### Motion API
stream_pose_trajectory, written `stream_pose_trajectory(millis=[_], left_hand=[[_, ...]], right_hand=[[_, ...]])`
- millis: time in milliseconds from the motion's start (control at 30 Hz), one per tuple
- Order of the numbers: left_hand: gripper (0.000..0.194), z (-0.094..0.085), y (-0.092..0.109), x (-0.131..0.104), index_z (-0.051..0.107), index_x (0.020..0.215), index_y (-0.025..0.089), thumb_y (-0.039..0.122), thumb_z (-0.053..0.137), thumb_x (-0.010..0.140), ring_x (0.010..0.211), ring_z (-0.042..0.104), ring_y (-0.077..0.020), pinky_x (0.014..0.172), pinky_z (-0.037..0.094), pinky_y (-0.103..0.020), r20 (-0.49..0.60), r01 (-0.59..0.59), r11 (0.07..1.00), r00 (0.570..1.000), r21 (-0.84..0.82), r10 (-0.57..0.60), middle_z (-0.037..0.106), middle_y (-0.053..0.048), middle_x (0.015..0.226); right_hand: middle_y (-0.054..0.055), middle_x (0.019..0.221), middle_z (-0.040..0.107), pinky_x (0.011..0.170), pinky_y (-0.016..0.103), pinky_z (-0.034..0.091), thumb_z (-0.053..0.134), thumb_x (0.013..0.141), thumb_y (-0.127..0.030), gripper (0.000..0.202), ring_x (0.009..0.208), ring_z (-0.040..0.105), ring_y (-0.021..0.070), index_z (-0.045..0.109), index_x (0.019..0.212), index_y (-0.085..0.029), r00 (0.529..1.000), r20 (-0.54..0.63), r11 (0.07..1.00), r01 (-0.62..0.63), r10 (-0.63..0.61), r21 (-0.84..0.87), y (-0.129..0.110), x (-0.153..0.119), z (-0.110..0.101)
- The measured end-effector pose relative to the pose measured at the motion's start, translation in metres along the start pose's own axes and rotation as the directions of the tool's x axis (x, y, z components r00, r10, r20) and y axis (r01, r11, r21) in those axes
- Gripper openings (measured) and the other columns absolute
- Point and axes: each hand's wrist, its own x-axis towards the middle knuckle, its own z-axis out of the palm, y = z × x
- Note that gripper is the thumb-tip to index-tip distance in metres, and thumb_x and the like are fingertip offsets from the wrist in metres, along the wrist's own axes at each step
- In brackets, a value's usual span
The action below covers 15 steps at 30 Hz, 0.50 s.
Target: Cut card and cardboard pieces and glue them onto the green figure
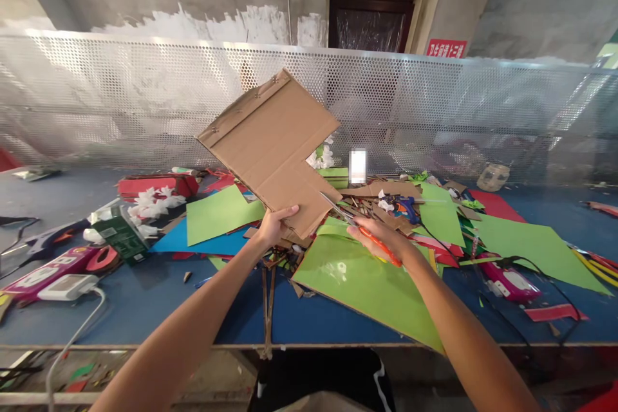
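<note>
A large brown cardboard piece [270, 141] is held up above the table, tilted, with a notch cut out of its right side and a folded strip along its upper left edge. My left hand [275, 226] grips its lower edge, thumb on the near face. In my right hand [379, 241] is a pair of scissors [381, 246] with orange handles. The scissor blades meet the cardboard's lower right edge. Below my right hand lies a light green sheet-covered board [367, 290], reaching to the table's front edge.
Cardboard scraps and coloured paper cover the blue table [168, 309]. A glue gun [408, 207] lies right of centre. To the left are a green box [120, 232], white paper flowers [157, 203] and a white charger [67, 286]. A perforated metal screen [159, 103] stands behind.
</note>
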Motion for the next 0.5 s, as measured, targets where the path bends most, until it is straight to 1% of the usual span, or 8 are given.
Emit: stream_pose_trajectory(millis=[100,133,300,367,500], left_hand=[[0.079,0.001,0.003,-0.001,0.07,0.121,0.014,0.028,0.097,0.048,0.111,0.074,-0.0381,0.093,0.064,-0.048,-0.016,-0.002,1.0,1.0,-0.016,0.001,0.081,-0.014,0.11],[0.079,0.001,0.004,-0.001,0.07,0.121,0.014,0.028,0.097,0.048,0.111,0.074,-0.0381,0.092,0.064,-0.047,-0.017,-0.003,1.0,1.0,-0.019,0.002,0.081,-0.014,0.111],[0.08,-0.002,0.004,0.001,0.07,0.122,0.014,0.028,0.097,0.048,0.113,0.073,-0.0382,0.093,0.065,-0.048,-0.022,-0.019,0.999,1.0,-0.032,0.018,0.08,-0.014,0.114],[0.076,-0.002,0.003,0.001,0.07,0.12,0.015,0.029,0.097,0.051,0.114,0.073,-0.0379,0.094,0.064,-0.048,-0.032,-0.021,0.999,0.999,-0.042,0.019,0.079,-0.014,0.117],[0.065,0.002,0.004,-0.001,0.068,0.117,0.016,0.034,0.096,0.061,0.116,0.073,-0.0355,0.1,0.063,-0.048,-0.069,-0.044,0.997,0.997,-0.058,0.04,0.077,-0.014,0.123]], right_hand=[[0.003,0.077,0.062,0.067,0.028,0.039,0.049,0.101,-0.066,0.046,0.073,0.061,0.0214,0.054,0.085,-0.023,0.997,-0.076,0.997,-0.019,0.013,-0.078,-0.002,0.001,0.004],[0.002,0.076,0.062,0.067,0.028,0.038,0.049,0.101,-0.065,0.045,0.073,0.061,0.0212,0.054,0.083,-0.023,0.996,-0.084,0.996,-0.015,0.008,-0.088,-0.004,0.001,0.005],[0.001,0.073,0.061,0.068,0.028,0.037,0.047,0.103,-0.062,0.046,0.073,0.061,0.0203,0.052,0.08,-0.022,0.989,-0.142,0.996,0.029,-0.041,-0.081,-0.016,0.0,0.008],[0.001,0.072,0.06,0.066,0.027,0.036,0.044,0.104,-0.062,0.048,0.071,0.059,0.0193,0.05,0.079,-0.022,0.987,-0.154,0.996,0.04,-0.052,-0.078,-0.02,-0.001,0.01],[0.0,0.067,0.056,0.066,0.028,0.036,0.039,0.105,-0.063,0.051,0.066,0.056,0.0182,0.048,0.076,-0.023,0.979,-0.189,0.994,0.056,-0.073,-0.091,-0.022,0.0,0.014]])
